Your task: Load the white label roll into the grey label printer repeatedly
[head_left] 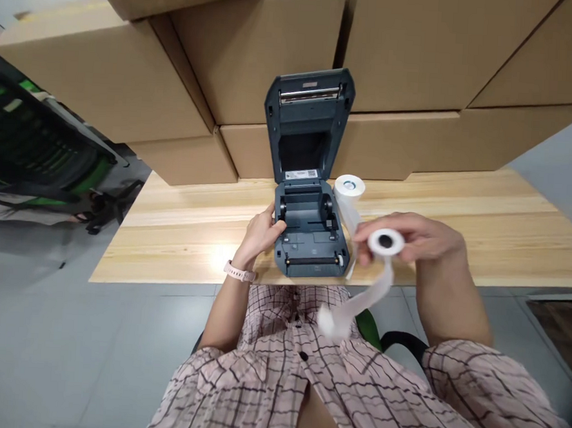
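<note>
"So, which way does the printer lie from our right-hand grip?"

"To its left, just beside it. Our right hand has its fingers closed around the small white roll, over the wooden table."

"And how do we have that roll turned?"

"Its round end faces up towards us, so its core axis points roughly our way. The two round holders, left and right, face each other sideways across the printer's bay. We'd judge the two axes to be crossed."

"What about our left hand?"

"It's on the printer's far side from that grip, thumb over the rim, grasping the left edge. Our right hand is the nearer one to the right holder."

"Anything trailing?"

"A strip hangs below our right grip, its end too blurred for us to read."

"And the containers?"

"The printer's lid stands open. Beyond and left of the grip we see a larger roll; farther beyond are cardboard boxes, whose contents we can't see."
</note>
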Available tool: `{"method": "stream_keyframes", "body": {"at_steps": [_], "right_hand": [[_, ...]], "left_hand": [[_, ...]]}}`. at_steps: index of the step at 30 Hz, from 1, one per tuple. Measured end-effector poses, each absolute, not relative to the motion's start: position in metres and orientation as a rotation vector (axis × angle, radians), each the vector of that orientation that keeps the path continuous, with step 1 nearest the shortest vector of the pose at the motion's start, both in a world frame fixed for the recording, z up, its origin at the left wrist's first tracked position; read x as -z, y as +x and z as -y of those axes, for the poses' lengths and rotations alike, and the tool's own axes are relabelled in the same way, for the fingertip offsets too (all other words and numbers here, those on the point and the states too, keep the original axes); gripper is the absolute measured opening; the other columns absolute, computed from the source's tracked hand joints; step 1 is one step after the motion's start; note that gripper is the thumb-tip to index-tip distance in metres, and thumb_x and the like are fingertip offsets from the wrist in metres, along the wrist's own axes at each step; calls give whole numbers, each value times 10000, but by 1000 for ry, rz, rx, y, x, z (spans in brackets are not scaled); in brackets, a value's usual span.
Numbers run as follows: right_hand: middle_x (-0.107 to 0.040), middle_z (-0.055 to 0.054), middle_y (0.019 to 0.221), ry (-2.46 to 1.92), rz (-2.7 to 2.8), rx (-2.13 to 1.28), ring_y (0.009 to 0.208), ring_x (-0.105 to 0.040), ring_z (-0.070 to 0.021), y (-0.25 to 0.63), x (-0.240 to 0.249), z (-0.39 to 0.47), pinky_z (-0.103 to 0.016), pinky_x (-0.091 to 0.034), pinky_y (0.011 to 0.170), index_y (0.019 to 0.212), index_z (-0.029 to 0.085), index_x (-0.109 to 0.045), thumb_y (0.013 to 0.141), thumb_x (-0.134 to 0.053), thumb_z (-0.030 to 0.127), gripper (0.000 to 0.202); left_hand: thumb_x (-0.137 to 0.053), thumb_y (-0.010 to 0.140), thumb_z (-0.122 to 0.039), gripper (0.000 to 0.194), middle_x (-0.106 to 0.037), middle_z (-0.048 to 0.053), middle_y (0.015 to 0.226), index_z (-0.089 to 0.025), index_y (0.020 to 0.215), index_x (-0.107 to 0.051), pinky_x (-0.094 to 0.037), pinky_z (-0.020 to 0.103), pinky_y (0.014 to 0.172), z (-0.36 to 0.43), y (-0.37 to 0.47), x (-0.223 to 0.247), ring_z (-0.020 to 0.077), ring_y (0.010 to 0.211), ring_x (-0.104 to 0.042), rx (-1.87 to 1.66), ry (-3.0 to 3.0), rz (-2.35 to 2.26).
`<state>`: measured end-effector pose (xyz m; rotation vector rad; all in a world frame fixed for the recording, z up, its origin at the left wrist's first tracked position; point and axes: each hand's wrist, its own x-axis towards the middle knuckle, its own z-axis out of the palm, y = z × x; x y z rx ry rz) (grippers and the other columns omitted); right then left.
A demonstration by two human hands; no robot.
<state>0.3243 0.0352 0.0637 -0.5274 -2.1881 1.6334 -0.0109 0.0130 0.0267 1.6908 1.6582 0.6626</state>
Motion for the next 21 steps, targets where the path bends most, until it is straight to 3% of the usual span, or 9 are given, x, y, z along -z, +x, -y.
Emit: {"method": "stream_keyframes", "body": {"at_steps": [2,4,8,14,18,21], "right_hand": [[-833,-98,1149,-507,2447,-1401,1051,-771,-287,286,-79,-39,-442,-597,903,1416,290,-715,1004,-639,665,562],[-795,-121,1288,-675,2569,-1030,1148,-732,-309,252,-79,-43,-471,-566,971,1488,272,-667,1071,-531,601,548],[-792,-164,1255,-853,2779,-536,1075,-705,-356,218,-52,-50,-532,-517,959,1495,218,-657,1111,-416,528,550],[-741,-210,1385,-842,2822,-417,1182,-689,-376,220,-33,-43,-564,-505,1019,1644,166,-489,1140,-336,521,635],[-468,-201,1726,-890,2770,-456,1445,-586,-422,222,-29,-33,-645,-494,1136,1713,212,-391,1123,-378,595,703],[-333,-187,1793,-910,2768,-477,1594,-457,-417,223,-27,-24,-665,-445,1241,1715,202,-398,1121,-397,610,721]], "left_hand": [[-527,830,-265,632,-646,-1,707,-182,1444,-652,-366,309,646,-13,-11,-27,202,639,-541,-649,1677,-1668],[-530,833,-276,624,-620,-8,680,-177,1436,-659,-355,313,639,-13,-10,-28,205,631,-534,-642,1680,-1671],[-523,842,-273,627,-597,-11,646,-168,1446,-655,-365,321,652,-12,-9,-30,214,638,-532,-640,1694,-1677],[-517,849,-267,658,-585,-17,652,-172,1490,-633,-371,315,657,-10,-8,-27,207,646,-523,-673,1668,-1688],[-516,862,-273,680,-579,-28,628,-177,1529,-606,-384,311,668,-9,-8,-24,205,641,-531,-689,1648,-1680],[-520,870,-289,676,-589,-25,637,-168,1530,-605,-389,309,673,-8,-8,-23,207,656,-541,-706,1634,-1669]]}}
